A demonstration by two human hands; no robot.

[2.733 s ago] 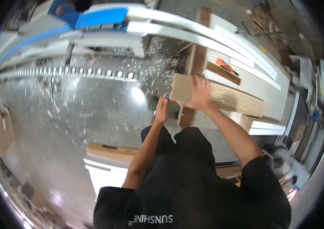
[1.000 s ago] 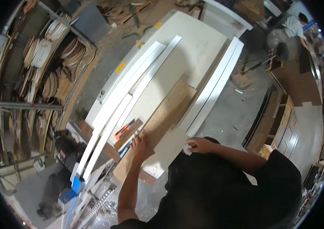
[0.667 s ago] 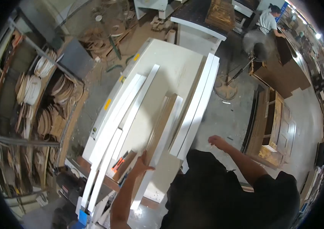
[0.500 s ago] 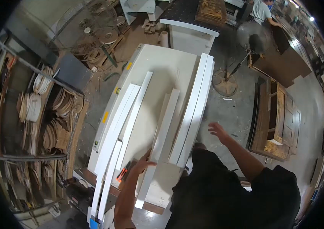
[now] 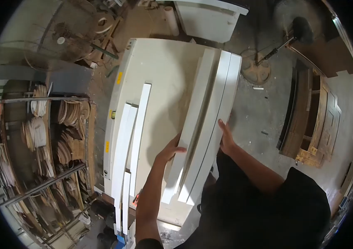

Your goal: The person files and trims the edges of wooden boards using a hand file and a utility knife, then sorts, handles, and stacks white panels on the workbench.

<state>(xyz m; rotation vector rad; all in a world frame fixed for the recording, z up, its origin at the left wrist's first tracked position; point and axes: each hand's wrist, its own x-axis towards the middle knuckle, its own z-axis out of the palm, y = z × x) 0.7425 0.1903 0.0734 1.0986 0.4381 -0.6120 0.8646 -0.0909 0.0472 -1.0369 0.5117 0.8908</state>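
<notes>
A long white-edged board point(image 5: 193, 112) lies on the pale worktable point(image 5: 164, 58), close beside two white strips point(image 5: 222, 91) at the table's right edge. My left hand point(image 5: 171, 150) grips the left side of that board, thumb over its white face, other fingers hidden on the far side. At the outer edge of the strips, my right hand point(image 5: 226, 135) presses with its thumb on top; its fingers are partly hidden below the edge. Thinner white strips point(image 5: 122, 141) lie along the table's left side. An orange tool point(image 5: 137, 198) is mostly hidden behind my left forearm.
Racks of curved pieces point(image 5: 35, 133) stand at the left. A fan point(image 5: 60, 40) is at the upper left, and another fan's round base point(image 5: 255, 66) is beyond the table's right corner. Wooden furniture point(image 5: 309, 116) lies on the floor at the right.
The board has moved right, up against the two white strips, with my left hand on it. My right hand has come in from open air to the strips' edge. The view has shifted.
</notes>
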